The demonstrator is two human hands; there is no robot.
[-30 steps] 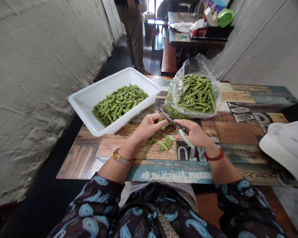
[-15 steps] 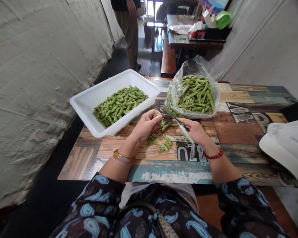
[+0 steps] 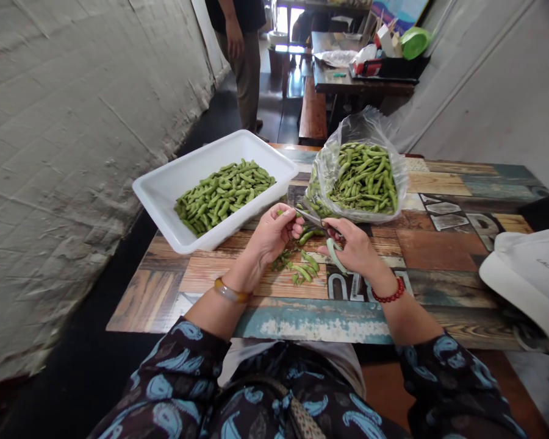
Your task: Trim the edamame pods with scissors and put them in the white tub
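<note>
My left hand [image 3: 274,231] pinches a green pod [image 3: 280,213], mostly covered by the fingers. Scissors [image 3: 333,253] with pale green handles are in my right hand [image 3: 354,244], their blades pointing left and reaching the left fingertips. Below and between the hands, loose pods [image 3: 307,268] and small trimmings [image 3: 281,261] lie on the table. A white tub [image 3: 158,222] holding many green pods stands beyond my left hand. Past my right hand sits a clear plastic bag [image 3: 318,174], open at the top and full of pods.
The patchwork wooden table [image 3: 443,250] carries a white cap [image 3: 526,274] at its right edge. A person [image 3: 247,67] stands beyond the tub. Farther back are a bench [image 3: 313,113] and a second table [image 3: 324,42] with a black tray of items.
The scissors have turned, with their blades now at my left fingertips and the handle loops spread wider. My left fingers have shifted around the pod. The view has moved slightly.
</note>
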